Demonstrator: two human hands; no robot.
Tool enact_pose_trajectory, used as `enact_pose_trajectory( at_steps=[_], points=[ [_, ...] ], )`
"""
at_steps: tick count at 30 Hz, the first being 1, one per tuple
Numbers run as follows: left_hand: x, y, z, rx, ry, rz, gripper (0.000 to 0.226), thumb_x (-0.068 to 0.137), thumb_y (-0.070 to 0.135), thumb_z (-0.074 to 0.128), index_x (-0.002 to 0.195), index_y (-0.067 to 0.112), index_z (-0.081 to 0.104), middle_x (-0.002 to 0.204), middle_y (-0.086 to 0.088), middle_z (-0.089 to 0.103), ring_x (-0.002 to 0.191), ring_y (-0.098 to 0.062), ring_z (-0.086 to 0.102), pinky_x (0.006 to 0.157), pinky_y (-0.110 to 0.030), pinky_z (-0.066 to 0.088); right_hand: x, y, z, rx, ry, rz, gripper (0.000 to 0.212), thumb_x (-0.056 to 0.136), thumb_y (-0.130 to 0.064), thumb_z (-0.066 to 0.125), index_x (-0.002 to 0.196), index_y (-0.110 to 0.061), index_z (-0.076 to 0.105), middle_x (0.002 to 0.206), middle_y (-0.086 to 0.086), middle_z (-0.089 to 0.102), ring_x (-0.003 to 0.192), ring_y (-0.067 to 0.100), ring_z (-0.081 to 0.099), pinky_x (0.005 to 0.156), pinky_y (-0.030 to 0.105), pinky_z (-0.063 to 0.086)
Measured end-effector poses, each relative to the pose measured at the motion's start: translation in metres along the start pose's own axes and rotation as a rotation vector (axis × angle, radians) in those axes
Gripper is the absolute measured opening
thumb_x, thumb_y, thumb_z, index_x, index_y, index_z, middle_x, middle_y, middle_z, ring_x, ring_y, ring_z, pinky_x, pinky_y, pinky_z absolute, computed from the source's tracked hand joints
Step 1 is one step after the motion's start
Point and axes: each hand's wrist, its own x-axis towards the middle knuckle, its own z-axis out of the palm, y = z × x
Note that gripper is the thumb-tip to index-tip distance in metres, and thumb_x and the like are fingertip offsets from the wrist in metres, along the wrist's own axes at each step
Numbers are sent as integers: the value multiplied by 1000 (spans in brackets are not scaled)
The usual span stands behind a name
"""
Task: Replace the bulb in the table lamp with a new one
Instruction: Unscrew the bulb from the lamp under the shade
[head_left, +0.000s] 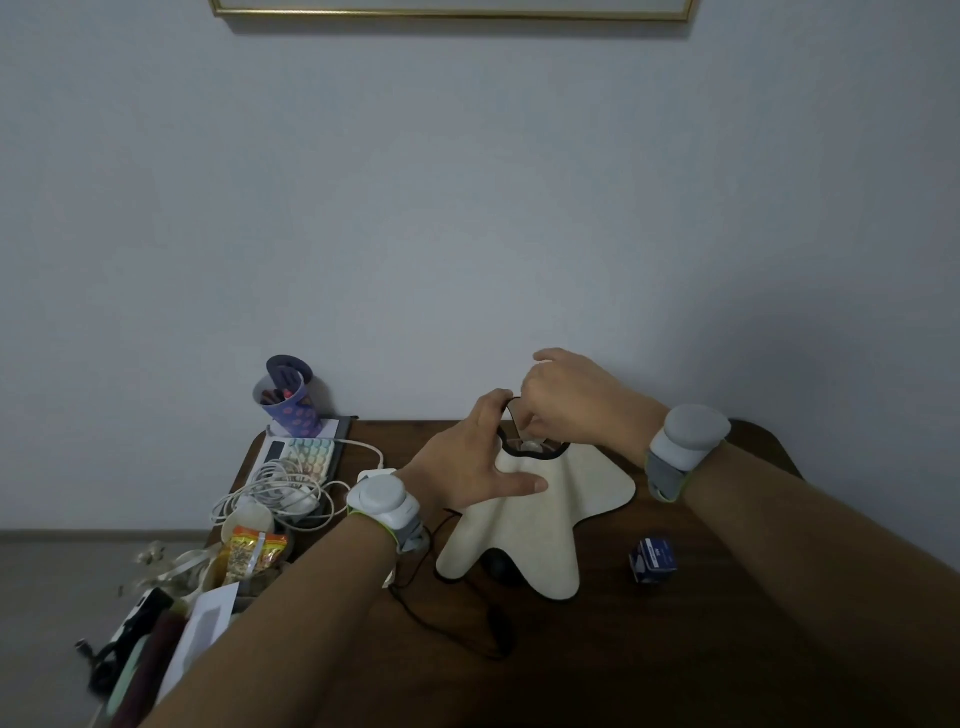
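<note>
A table lamp with a cream, wavy-edged shade (545, 514) stands on the dark wooden table (727, 649). My left hand (467, 462) grips the shade near its dark-rimmed top opening, thumb lying across the cream surface. My right hand (566, 400) reaches down into that opening, fingertips pinching the white bulb (531, 446), which shows only in part. A small blue and white bulb box (653, 561) lies on the table to the right of the lamp. The lamp's black cord (452, 629) with an inline switch trails toward the front.
Left of the lamp lie a white adapter (375, 475), coiled white cables (275, 493), a pastel keypad (309, 457), a purple cup of pens (288, 400) and a snack packet (254, 553). The wall stands close behind the table.
</note>
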Motion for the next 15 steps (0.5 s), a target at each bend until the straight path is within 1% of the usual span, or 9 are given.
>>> enact_pose_trajectory(
  at_steps=[2, 4, 5, 7, 9, 10, 12, 14, 15],
  points=[
    [0, -1, 1, 0, -4, -2, 112, 67, 81, 73, 152, 38, 13, 113, 13, 39, 79, 2, 56, 74, -27, 43, 1, -3, 3, 34, -60, 19, 23, 87, -22, 54, 83, -27, 77, 72, -4, 67, 76, 20, 55, 107, 41, 45],
    [0, -1, 1, 1, -7, 1, 113, 68, 81, 73, 152, 39, 12, 120, 13, 41, 85, -3, 57, 78, -29, 46, 3, -6, 4, 77, -82, 50, 23, 90, -22, 55, 89, -26, 78, 76, -1, 67, 84, 22, 60, 97, 41, 53],
    [0, 0, 1, 1, -7, 4, 112, 67, 81, 73, 152, 39, 12, 125, 13, 43, 88, -6, 58, 80, -30, 48, 3, -7, 3, 82, -68, 68, 25, 91, -21, 54, 90, -26, 78, 77, -1, 67, 87, 23, 62, 89, 38, 54],
    [0, 0, 1, -10, 0, 14, 110, 67, 82, 73, 150, 41, 13, 133, 14, 44, 91, -6, 60, 81, -33, 51, 4, -8, 1, 31, 26, 76, 27, 92, -19, 51, 88, -26, 76, 72, -3, 63, 83, 21, 61, 75, 33, 49],
    [0, 1, 0, -24, 6, 19, 108, 67, 82, 73, 148, 42, 15, 134, 17, 43, 94, -6, 62, 84, -36, 55, 6, -7, -1, -11, 116, 62, 25, 96, -22, 51, 87, -27, 74, 76, -7, 65, 82, 17, 55, 77, 33, 45],
    [0, 1, 0, -27, 7, 20, 107, 67, 81, 73, 148, 42, 15, 135, 18, 42, 96, -7, 63, 86, -37, 56, 7, -7, -2, 21, 117, 71, 24, 97, -25, 52, 91, -28, 75, 83, -7, 68, 85, 17, 57, 79, 34, 48],
    [-1, 1, 0, -37, 5, 27, 104, 68, 80, 74, 147, 43, 16, 138, 21, 39, 102, -7, 61, 89, -36, 54, 9, -7, -4, 169, 34, 108, 21, 94, -28, 57, 98, -29, 78, 90, -4, 71, 86, 20, 65, 77, 38, 55],
    [-1, 1, 1, -56, 1, 30, 104, 68, 79, 75, 147, 44, 16, 140, 24, 39, 107, -5, 60, 91, -31, 52, 12, -8, -4, 266, -78, 121, 18, 87, -27, 63, 93, -30, 80, 79, -3, 67, 74, 21, 65, 64, 34, 54],
    [-1, 1, 1, -64, 0, 28, 106, 67, 79, 75, 147, 45, 15, 138, 24, 41, 106, -3, 60, 90, -30, 51, 13, -9, -2, 267, -109, 112, 16, 84, -26, 65, 87, -30, 81, 72, -5, 61, 67, 19, 62, 57, 31, 48]
  ],
)
